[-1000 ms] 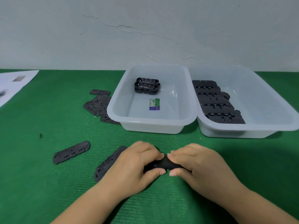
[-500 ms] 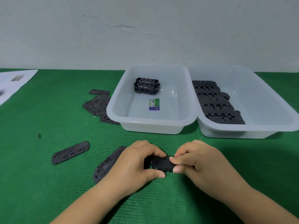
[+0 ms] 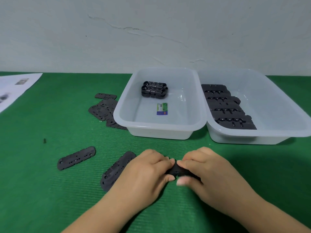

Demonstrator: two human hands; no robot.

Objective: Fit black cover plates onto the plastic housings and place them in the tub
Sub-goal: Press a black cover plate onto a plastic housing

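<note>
Left hand (image 3: 146, 170) and right hand (image 3: 207, 172) — fingers curled, both gripping black housing (image 3: 178, 171) — near desk (image 3: 42, 190) front edge.

**Materials and finishes**

The table is covered by a green mat (image 3: 50, 190) with a fine ribbed weave. Two tubs (image 3: 161, 130) are moulded in translucent, slightly glossy white plastic. The loose cover plates (image 3: 76, 158) are seen in matt black plastic. The wall (image 3: 151, 31) is painted matt and cracked.

A small assembly workbench: green mat (image 3: 50, 190), parts tubs (image 3: 161, 132), cracked wall (image 3: 151, 31).
</note>
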